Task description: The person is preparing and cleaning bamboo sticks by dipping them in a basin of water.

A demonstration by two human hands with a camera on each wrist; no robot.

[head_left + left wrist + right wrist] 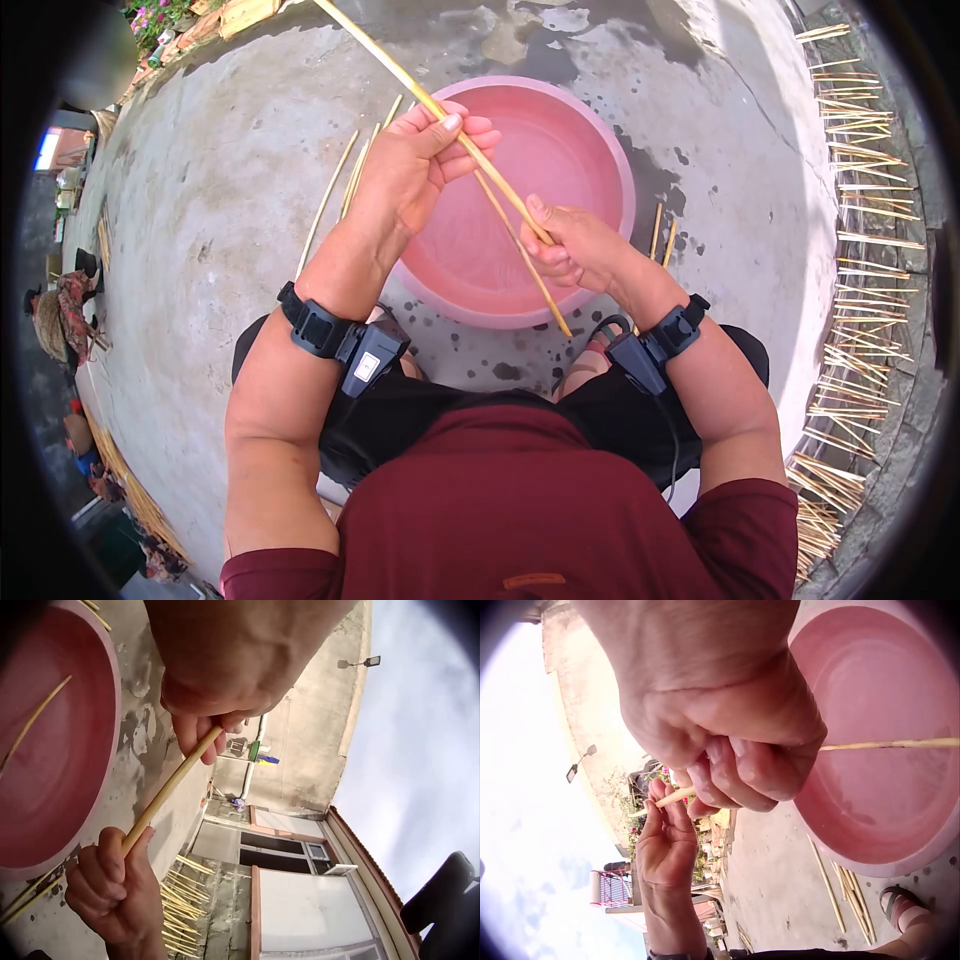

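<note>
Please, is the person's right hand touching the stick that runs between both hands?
Touching. The left wrist view shows it plainly: the right hand grips the stick, with its fingers curled around it.

I see a basin (612, 190) on the ground (200, 260), a stick (385, 62) slanting above it, loose sticks (327, 205) to its left, stick rows (880, 240) far right.

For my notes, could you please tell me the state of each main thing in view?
Left hand: pinching the held stick.
Right hand: gripping the same stick.
Held stick: slanted between the hands.
Pink basin: upright; contents unclear.
Second stick: over the basin, support unclear.
Ground: wet in patches.
Sticks beside basin: on the ground.
Row of sticks at right: spread out.
</note>
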